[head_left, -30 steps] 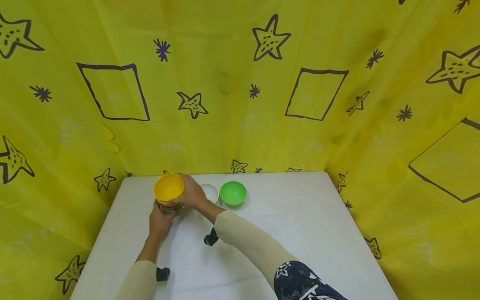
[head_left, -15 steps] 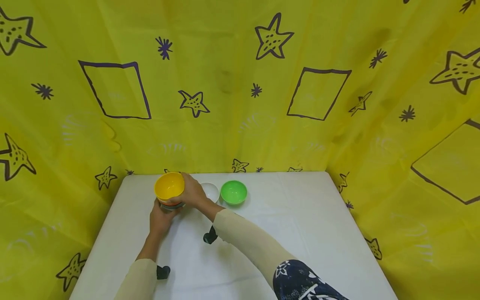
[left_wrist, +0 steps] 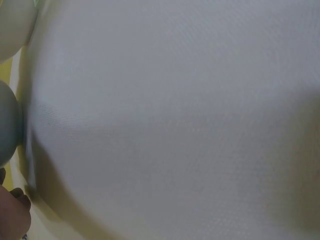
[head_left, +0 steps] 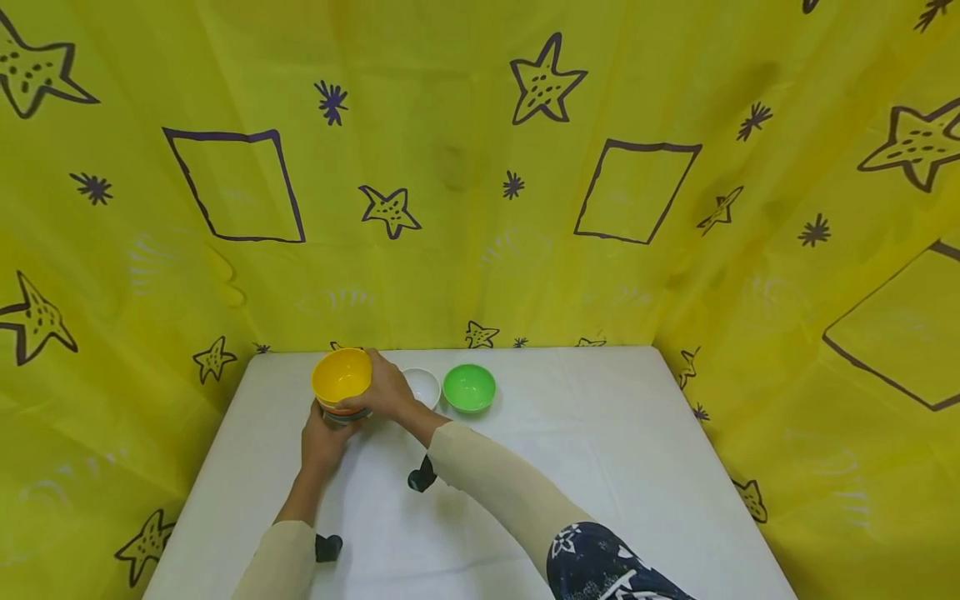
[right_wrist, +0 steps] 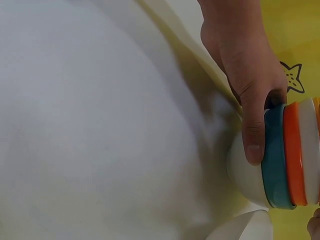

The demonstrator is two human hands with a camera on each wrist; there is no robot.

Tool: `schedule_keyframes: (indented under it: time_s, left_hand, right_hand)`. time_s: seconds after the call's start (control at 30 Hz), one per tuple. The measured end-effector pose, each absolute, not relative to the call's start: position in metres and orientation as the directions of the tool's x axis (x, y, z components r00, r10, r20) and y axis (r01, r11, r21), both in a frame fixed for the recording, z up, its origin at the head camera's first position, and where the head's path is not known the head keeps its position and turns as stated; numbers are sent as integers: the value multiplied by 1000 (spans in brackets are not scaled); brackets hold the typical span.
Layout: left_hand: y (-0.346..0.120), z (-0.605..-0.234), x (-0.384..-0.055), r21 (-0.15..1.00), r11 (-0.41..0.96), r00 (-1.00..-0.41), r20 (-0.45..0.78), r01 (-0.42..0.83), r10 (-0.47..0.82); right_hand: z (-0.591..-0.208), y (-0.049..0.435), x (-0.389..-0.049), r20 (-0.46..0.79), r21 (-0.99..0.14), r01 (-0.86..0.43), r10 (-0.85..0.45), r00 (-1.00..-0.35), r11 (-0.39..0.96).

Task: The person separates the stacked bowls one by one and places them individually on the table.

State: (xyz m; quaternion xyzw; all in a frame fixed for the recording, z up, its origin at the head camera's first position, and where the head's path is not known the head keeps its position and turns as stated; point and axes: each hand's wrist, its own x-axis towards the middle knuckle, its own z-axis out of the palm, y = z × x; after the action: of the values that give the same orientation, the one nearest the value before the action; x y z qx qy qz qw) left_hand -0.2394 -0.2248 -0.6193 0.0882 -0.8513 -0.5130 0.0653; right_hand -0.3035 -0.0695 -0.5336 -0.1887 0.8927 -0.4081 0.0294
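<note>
Bowl stack (right_wrist: 276, 155) held at far left of table (head_left: 570, 467)

The left hand (head_left: 325, 443) curls round its lower part; the right hand (head_left: 384, 388) grips the yellow top bowl (head_left: 340, 377). A white bowl (head_left: 426, 387) and green bowl (head_left: 469, 388) stand to the right.

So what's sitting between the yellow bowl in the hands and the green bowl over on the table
In the head view, the right hand and a white bowl, partly hidden, lie between the yellow bowl and the green bowl.
</note>
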Motion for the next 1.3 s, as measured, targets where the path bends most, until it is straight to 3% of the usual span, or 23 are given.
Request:
schedule_keyframes:
  time_s: [0.8, 1.3]
  left_hand:
    - [-220, -627, -241, 890, 448, -976, 19, -83, -219]
    - [-223, -620, -237, 888, 450, -973, 12, -95, -229]
  right_hand:
    - [-519, -47, -296, 219, -790, -376, -351, -911, 483]
    - [-511, -27, -278, 204, -837, -296, -239, -949, 460]
